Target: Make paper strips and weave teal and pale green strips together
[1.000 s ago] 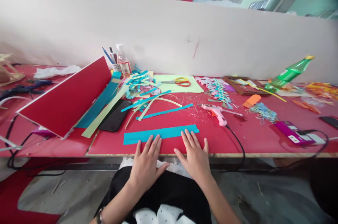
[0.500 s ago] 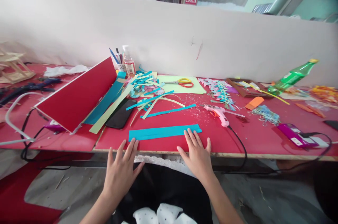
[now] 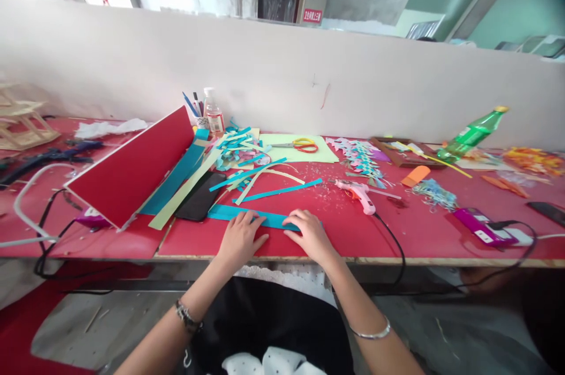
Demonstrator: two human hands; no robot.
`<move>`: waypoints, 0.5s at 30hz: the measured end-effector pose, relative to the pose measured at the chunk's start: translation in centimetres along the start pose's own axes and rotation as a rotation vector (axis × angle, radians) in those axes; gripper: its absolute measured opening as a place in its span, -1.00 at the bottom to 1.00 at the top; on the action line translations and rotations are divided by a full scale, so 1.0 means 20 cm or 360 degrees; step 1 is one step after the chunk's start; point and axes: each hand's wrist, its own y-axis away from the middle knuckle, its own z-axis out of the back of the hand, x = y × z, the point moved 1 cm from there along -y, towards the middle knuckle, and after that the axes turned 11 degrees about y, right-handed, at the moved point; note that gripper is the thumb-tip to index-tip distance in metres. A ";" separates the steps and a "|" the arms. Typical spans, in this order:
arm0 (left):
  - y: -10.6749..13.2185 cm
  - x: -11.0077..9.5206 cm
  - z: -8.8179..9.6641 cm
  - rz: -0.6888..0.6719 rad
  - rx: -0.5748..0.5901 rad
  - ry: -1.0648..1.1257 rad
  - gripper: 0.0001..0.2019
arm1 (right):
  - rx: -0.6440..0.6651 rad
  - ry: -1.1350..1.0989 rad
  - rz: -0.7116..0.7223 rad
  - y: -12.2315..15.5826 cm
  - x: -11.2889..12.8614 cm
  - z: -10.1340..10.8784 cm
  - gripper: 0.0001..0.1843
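Observation:
A wide blue paper strip (image 3: pixel 274 219) lies flat along the front of the red tabletop. My left hand (image 3: pixel 241 238) rests on its left half, fingertips on the paper and thumb stretched out to the right, so it is open. On the right part of the strip lies my right hand (image 3: pixel 310 235), fingers slightly bent and thumb apart, also open. Both hands cover portions of the paper. Just behind are a narrow blue strip (image 3: pixel 282 190) and a curved pale-yellow strip (image 3: pixel 251 184). The strip's left end comes close to a black phone (image 3: pixel 199 197).
A pink glue gun (image 3: pixel 361 195) with a black cord lies to the right. Scissors (image 3: pixel 304 144) rest on pale-green paper (image 3: pixel 326 156). A red board (image 3: pixel 132 172) leans at left. A green bottle (image 3: pixel 474 135) tilts at back right, behind a purple power strip (image 3: pixel 479 226).
Both hands have moved forward and closer together onto the blue strip. The strip now lies a little farther back and left, slanting down to the right. The camera view has tilted up.

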 end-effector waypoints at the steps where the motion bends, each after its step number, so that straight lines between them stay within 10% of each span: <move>1: -0.01 0.00 0.00 -0.0005 0.0009 0.0017 -0.70 | 0.0004 -0.0010 0.0024 -0.01 -0.01 0.00 -0.87; 15: -0.09 0.01 0.05 -0.0187 0.0198 0.0188 -0.77 | -0.0022 0.0185 0.0057 0.05 -0.08 0.04 -0.80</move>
